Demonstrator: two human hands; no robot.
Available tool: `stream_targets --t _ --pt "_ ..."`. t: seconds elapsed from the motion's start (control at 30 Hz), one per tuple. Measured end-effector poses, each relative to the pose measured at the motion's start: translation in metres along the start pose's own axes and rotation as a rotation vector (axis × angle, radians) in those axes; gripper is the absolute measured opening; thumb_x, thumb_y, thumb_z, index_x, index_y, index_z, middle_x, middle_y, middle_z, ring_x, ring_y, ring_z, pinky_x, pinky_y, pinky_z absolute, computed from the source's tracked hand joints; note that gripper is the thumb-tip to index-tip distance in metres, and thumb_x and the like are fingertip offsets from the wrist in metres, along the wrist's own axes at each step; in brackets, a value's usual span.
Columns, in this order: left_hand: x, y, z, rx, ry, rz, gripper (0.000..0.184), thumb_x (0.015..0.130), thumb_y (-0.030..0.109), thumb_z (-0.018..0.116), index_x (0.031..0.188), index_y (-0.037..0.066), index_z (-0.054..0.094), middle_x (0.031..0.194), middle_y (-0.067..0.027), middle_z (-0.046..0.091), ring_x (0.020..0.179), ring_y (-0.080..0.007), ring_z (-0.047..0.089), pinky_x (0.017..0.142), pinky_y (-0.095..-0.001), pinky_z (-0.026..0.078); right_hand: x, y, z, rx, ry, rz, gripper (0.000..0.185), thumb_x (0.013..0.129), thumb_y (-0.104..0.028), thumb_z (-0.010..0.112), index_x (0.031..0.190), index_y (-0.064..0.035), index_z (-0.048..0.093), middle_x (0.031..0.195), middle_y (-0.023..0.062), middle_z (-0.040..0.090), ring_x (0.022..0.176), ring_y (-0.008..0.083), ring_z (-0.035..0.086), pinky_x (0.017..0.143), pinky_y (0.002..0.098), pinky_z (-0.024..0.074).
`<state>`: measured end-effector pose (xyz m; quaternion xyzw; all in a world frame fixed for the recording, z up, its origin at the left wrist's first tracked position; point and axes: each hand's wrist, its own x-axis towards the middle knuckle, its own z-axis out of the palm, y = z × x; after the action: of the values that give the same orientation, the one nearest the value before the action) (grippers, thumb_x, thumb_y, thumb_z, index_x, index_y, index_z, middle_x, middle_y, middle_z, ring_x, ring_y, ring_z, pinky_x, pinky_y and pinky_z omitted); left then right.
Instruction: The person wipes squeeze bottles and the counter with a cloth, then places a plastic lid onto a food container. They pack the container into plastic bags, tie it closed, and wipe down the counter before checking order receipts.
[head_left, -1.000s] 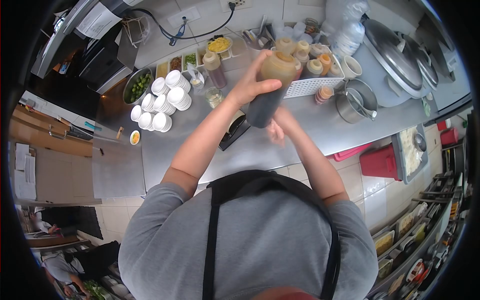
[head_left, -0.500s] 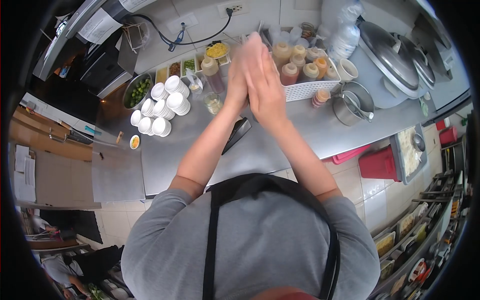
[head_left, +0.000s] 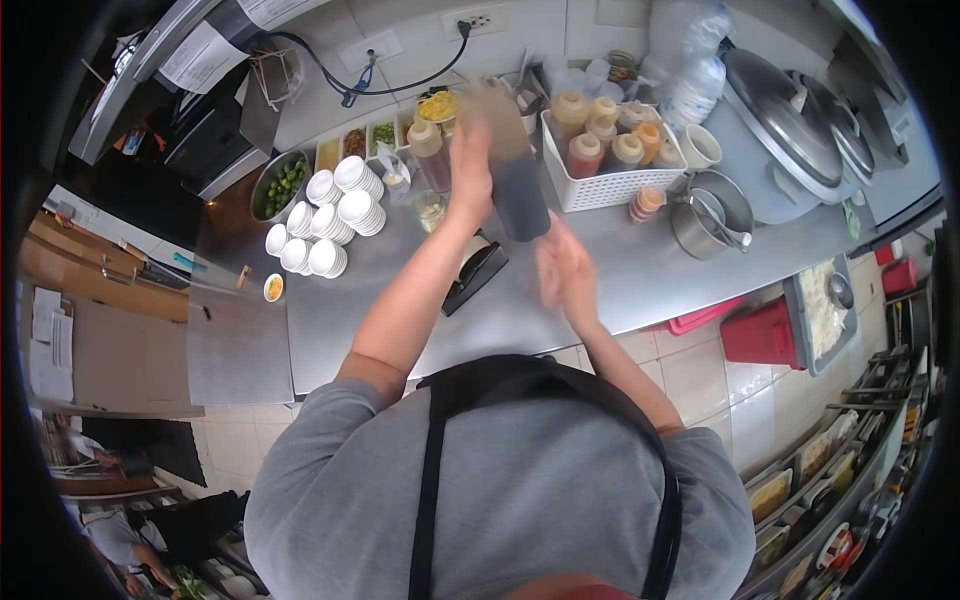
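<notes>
A squeeze bottle of dark sauce (head_left: pixel 520 195) is held tilted above the counter, its top end blurred by motion. My left hand (head_left: pixel 470 175) grips it from the left side, the fingers partly hidden behind it. Just below the bottle's lower end is my right hand (head_left: pixel 566 265), smeared by movement; whether it touches the bottle I cannot tell. Under my left forearm, a black tape dispenser (head_left: pixel 476 275) stands on the steel counter (head_left: pixel 390 290). A small glass jar (head_left: pixel 430 210) and another squeeze bottle (head_left: pixel 428 155) are left of my left hand.
A white basket (head_left: pixel 620 187) of squeeze bottles stands at the back right, beside a metal pot (head_left: pixel 712 215) with a utensil inside. Stacked white cups (head_left: pixel 340 215) and a bowl of limes (head_left: pixel 280 185) occupy the left. Large lidded pots (head_left: pixel 780 110) are far right.
My hands were raised and pressed together; now they are apart. My right hand has dropped toward me, and the dark bottle, hidden before, shows beside my left hand.
</notes>
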<state>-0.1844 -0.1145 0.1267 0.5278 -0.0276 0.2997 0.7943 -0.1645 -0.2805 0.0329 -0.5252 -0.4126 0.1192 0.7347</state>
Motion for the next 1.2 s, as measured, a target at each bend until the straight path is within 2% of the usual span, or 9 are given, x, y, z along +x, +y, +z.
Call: stream_targets --t 0.1,0.23,0.4,0.5,0.57,0.8,0.87,0.97,1.2 --pt "-0.015 -0.018 0.017 0.068 0.013 0.117 0.045 0.083 0.028 0.055 0.116 0.002 0.041 0.100 -0.0064 0.053 0.095 -0.0147 0.050 0.083 -0.0280 0.040 0.021 -0.016 -0.005 1.174 -0.026 0.580 0.049 0.092 -0.038 0.038 0.124 -0.0022 0.039 0.123 0.0148 0.045 0.110 0.0268 0.049 0.087 0.0400 0.0443" --pt "-0.023 -0.020 0.023 0.199 -0.047 0.213 0.056 0.074 0.025 0.065 0.118 0.001 0.039 0.107 -0.0078 0.052 0.100 -0.0165 0.049 0.086 -0.0283 0.039 0.047 0.017 -0.013 0.981 0.028 0.872 0.046 0.091 -0.038 0.037 0.121 -0.0032 0.039 0.104 0.0118 0.056 0.087 0.0203 0.061 0.064 0.0310 0.0546" --pt "-0.008 0.003 0.015 0.194 -0.416 -0.048 0.053 0.072 0.031 0.065 0.110 -0.001 0.046 0.094 -0.0109 0.058 0.089 -0.0186 0.056 0.080 -0.0313 0.045 0.056 0.041 -0.034 0.770 -0.212 0.921 0.043 0.086 -0.031 0.051 0.114 0.0013 0.047 0.102 0.0113 0.058 0.086 0.0194 0.061 0.071 0.0326 0.0530" --pt "-0.004 0.009 0.023 0.083 -0.321 -0.142 0.051 0.071 0.035 0.064 0.105 0.000 0.049 0.084 -0.0115 0.060 0.077 -0.0190 0.060 0.071 -0.0310 0.048 0.065 0.033 -0.028 0.686 -0.168 0.839 0.034 0.085 -0.027 0.053 0.106 0.0001 0.054 0.094 0.0099 0.060 0.077 0.0153 0.060 0.063 0.0284 0.0511" --pt "-0.003 0.011 0.026 0.111 -0.237 0.009 0.050 0.074 0.039 0.062 0.104 0.000 0.049 0.083 -0.0114 0.059 0.071 -0.0185 0.060 0.065 -0.0286 0.049 0.077 0.019 -0.030 -0.188 -0.015 0.555 0.028 0.085 -0.025 0.055 0.097 -0.0006 0.059 0.087 0.0085 0.061 0.070 0.0100 0.058 0.057 0.0245 0.0469" --pt "0.009 0.004 0.013 0.027 -0.154 -0.124 0.052 0.085 0.048 0.048 0.110 0.003 0.047 0.092 -0.0109 0.058 0.082 -0.0168 0.058 0.072 -0.0290 0.047 0.122 -0.096 -0.010 0.050 0.253 -0.312 0.028 0.086 -0.017 0.052 0.107 0.0009 0.054 0.102 0.0115 0.058 0.095 0.0198 0.056 0.081 0.0311 0.0438" --pt "0.013 -0.010 0.020 0.056 0.060 0.010 0.049 0.088 0.043 0.044 0.117 0.003 0.043 0.108 -0.0094 0.052 0.097 -0.0151 0.052 0.082 -0.0284 0.043 0.136 -0.103 0.009 -0.899 0.115 -0.756 0.038 0.081 -0.011 0.053 0.117 0.0004 0.047 0.122 0.0205 0.044 0.116 0.0327 0.041 0.095 0.0389 0.0342" --pt "0.012 -0.006 0.030 0.121 0.118 0.055 0.043 0.090 0.037 0.043 0.117 0.003 0.043 0.111 -0.0067 0.049 0.099 -0.0144 0.049 0.083 -0.0268 0.040 0.131 -0.075 0.030 -0.803 0.120 -0.727 0.045 0.077 -0.007 0.052 0.121 0.0004 0.043 0.130 0.0248 0.032 0.122 0.0419 0.027 0.098 0.0453 0.0277" --pt "0.034 -0.008 -0.007 0.024 0.138 -0.059 0.042 0.088 0.042 0.046 0.104 0.004 0.050 0.098 -0.0041 0.052 0.087 -0.0106 0.050 0.074 -0.0248 0.042 0.059 -0.028 0.032 -1.033 0.024 -0.569 0.045 0.072 -0.001 0.054 0.116 -0.0043 0.051 0.122 0.0238 0.042 0.112 0.0393 0.043 0.095 0.0428 0.0353"
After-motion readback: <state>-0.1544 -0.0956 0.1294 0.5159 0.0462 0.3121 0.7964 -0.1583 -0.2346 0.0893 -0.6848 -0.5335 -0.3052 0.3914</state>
